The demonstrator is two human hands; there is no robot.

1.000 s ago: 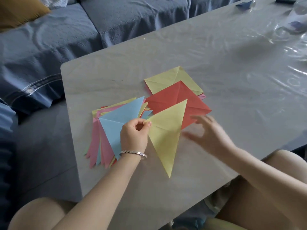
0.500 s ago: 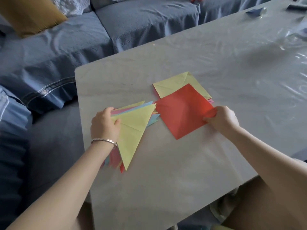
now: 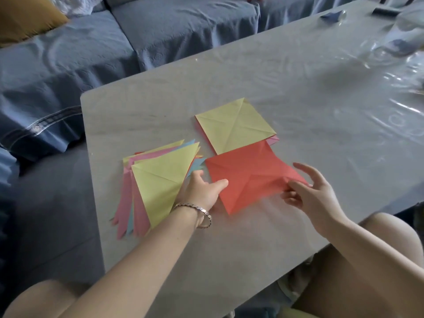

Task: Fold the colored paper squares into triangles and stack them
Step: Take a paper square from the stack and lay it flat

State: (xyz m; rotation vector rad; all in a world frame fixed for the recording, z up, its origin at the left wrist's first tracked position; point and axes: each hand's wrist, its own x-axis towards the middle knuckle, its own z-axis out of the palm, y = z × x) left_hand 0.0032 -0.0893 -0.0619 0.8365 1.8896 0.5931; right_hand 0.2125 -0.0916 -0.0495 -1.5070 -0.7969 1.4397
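Red paper square (image 3: 250, 177) lies on the tabletop (image 3: 229, 249), well back from the near edge. The right hand (image 3: 314, 193) pinches its right corner. The left hand (image 3: 202, 191), loose, touches its left edge. The triangle stack (image 3: 158, 180) sits just left.

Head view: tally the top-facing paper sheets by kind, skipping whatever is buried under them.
Unfolded squares: 2 (yellow paper square, red paper square)
Folded triangles: 1 (yellow paper triangle)
Total: 3
Buried sheets overlap too much to count.
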